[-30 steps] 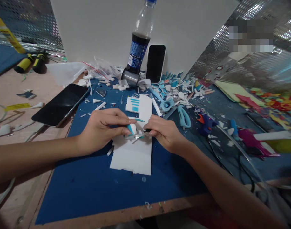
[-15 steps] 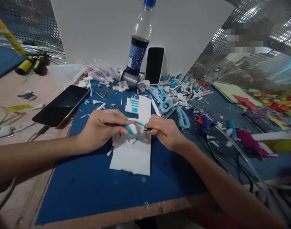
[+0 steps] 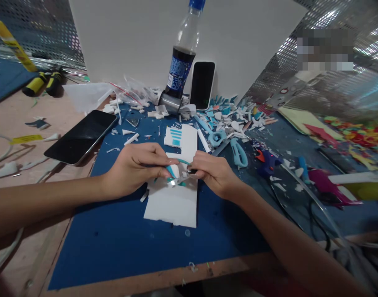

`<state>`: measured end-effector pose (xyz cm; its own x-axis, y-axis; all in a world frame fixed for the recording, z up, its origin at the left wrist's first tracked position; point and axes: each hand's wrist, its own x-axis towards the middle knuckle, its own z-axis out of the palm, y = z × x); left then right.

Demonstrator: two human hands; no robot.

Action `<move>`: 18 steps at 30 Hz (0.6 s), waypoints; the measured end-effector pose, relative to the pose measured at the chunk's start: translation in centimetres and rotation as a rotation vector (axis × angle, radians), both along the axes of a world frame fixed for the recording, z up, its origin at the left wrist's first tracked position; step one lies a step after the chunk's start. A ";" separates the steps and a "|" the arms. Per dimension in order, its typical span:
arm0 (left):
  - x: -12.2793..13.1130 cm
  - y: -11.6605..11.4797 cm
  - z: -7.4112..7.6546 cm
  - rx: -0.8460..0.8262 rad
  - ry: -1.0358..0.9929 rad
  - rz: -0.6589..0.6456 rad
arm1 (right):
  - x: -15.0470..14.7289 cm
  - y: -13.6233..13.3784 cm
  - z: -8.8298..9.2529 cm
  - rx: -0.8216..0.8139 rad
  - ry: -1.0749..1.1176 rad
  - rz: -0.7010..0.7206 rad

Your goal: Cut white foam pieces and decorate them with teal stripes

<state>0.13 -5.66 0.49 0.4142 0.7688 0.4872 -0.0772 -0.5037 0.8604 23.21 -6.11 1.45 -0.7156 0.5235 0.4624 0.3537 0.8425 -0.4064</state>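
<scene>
- Left hand pinches a small foam piece; right hand is closed round a blade.
- The blade could slip and nick the left fingertips just beside it.

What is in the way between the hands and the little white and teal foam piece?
Nothing visible. The left hand pinches the small white and teal foam piece directly, and the right hand holds a thin silvery blade right at it, above the white foam sheet.
</scene>
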 end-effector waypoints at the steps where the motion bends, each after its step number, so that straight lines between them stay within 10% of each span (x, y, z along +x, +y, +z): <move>1: 0.0 0.0 0.0 0.009 0.003 -0.005 | 0.0 0.0 0.0 0.004 0.003 0.001; 18: 0.1 -0.1 -0.1 0.028 0.012 -0.001 | -0.2 -0.2 -0.2 0.044 -0.025 -0.041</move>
